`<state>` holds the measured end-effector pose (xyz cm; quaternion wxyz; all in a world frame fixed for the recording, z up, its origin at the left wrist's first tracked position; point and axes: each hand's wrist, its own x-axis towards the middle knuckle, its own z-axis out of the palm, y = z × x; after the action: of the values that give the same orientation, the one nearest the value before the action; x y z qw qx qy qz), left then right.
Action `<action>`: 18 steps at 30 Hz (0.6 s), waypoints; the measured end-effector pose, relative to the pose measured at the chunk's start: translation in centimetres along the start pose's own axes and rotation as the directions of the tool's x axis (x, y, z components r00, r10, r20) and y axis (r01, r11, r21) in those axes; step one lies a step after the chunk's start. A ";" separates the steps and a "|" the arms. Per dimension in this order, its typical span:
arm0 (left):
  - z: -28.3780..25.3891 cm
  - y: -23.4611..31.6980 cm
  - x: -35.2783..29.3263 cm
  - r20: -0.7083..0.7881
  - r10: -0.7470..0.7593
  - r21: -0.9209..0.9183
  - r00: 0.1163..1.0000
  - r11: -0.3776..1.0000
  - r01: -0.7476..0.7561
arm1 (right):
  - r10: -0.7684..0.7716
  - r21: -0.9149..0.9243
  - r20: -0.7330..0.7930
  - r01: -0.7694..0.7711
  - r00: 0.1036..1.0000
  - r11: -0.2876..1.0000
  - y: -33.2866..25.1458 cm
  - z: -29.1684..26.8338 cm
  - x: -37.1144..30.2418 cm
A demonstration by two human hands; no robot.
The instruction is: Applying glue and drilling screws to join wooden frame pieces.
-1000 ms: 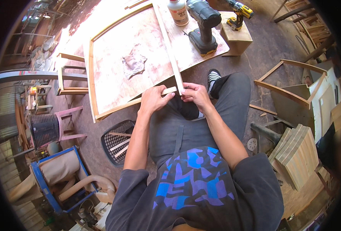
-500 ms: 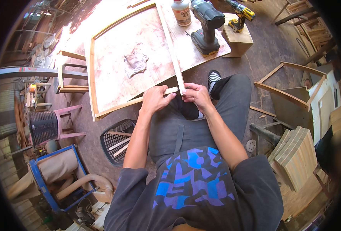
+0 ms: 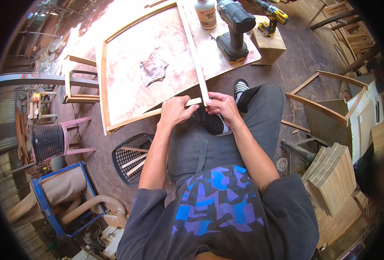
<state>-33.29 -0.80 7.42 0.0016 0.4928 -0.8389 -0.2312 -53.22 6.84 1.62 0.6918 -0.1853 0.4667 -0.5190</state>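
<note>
A wooden frame (image 3: 104,82) of narrow strips lies on the work table, its near right corner reaching past the edge over my lap. My left hand (image 3: 176,111) is closed round the near wooden strip (image 3: 135,119), close to that strip's end. With thumb and fingers, my right hand (image 3: 223,107) pinches the end of the right-hand wooden strip (image 3: 193,52). The two ends are side by side, with a narrow dark gap showing between them. My fingers partly cover the joint. A crumpled cloth (image 3: 153,70) rests inside the frame.
On the pale table (image 3: 127,56) stand a glue bottle (image 3: 206,14) and a dark power tool (image 3: 233,32). A yellow drill (image 3: 270,19) sits on a wooden box (image 3: 268,45). A black basket (image 3: 118,158) with wooden strips is by my left arm; stacked boards (image 3: 330,177) lie right.
</note>
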 end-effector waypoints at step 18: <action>0.5 0.3 0.4 -0.061 0.065 0.009 0.996 0.998 -0.065 | -0.030 -0.027 0.019 0.031 0.999 0.999 0.6 0.1 -0.1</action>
<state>-33.87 -0.81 7.02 0.0333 0.4721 -0.8548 -0.2130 -52.84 7.20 1.26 0.6856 -0.2067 0.4643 -0.5212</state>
